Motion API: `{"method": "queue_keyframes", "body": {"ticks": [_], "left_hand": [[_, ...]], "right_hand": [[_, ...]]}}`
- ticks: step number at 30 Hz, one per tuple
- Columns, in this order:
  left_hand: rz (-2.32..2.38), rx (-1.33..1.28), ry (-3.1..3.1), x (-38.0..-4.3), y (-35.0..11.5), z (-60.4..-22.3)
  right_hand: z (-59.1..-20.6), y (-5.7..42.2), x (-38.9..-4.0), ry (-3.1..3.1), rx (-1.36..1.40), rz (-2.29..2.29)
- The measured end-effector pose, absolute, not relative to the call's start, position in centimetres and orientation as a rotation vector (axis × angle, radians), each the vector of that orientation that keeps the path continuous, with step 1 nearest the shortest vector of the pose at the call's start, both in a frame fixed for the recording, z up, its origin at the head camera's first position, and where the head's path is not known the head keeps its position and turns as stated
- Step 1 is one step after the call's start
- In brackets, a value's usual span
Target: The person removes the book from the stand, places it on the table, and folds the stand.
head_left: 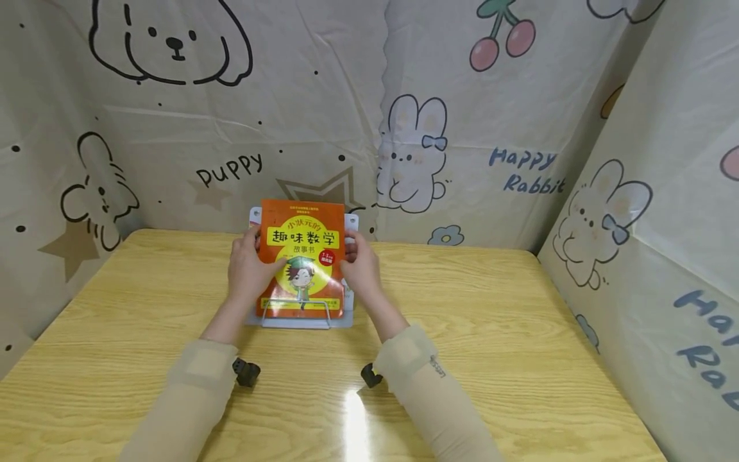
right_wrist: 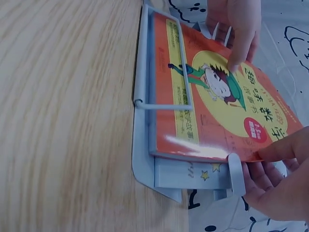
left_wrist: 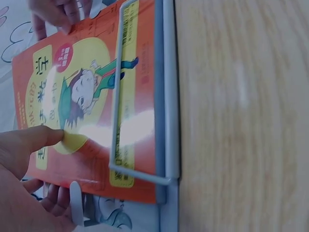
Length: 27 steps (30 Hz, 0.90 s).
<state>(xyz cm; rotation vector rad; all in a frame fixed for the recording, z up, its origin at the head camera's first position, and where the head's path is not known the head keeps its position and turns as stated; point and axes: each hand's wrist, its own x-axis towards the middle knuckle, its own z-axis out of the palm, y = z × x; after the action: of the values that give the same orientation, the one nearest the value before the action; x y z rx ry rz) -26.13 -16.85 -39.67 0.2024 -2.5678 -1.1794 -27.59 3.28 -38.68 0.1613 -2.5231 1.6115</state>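
An orange book (head_left: 331, 292) with a yellow circle and a cartoon child on its cover leans upright on a light grey book stand (right_wrist: 141, 164). At its foot, a wire holder (right_wrist: 164, 107) crosses the lower cover. My left hand (head_left: 245, 269) grips the book's left side, thumb on the cover and fingers behind. On the opposite side my right hand (head_left: 364, 266) holds the right edge, its thumb at the cover's border and its fingers curled behind. A pale metal tab (right_wrist: 235, 174) of the stand sits beside the right fingers. The fingertips behind are partly hidden.
The stand rests near the back edge of a wood-grain table (head_left: 462, 333). Behind and at both sides hangs a pale cloth (head_left: 323, 128) printed with rabbits, a puppy and stars. Small black cameras (head_left: 247, 372) are worn at the wrists.
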Motion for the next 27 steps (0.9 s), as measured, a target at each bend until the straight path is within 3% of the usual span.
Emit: {"method": "queue_keyframes", "body": {"ticks": [27], "left_hand": [[-1.328, -0.008, -2.723, -26.5, -19.9, -38.4]], "right_hand": [[-39.3, 4.1, -27.9, -2.512, 0.241, 1.581]]}}
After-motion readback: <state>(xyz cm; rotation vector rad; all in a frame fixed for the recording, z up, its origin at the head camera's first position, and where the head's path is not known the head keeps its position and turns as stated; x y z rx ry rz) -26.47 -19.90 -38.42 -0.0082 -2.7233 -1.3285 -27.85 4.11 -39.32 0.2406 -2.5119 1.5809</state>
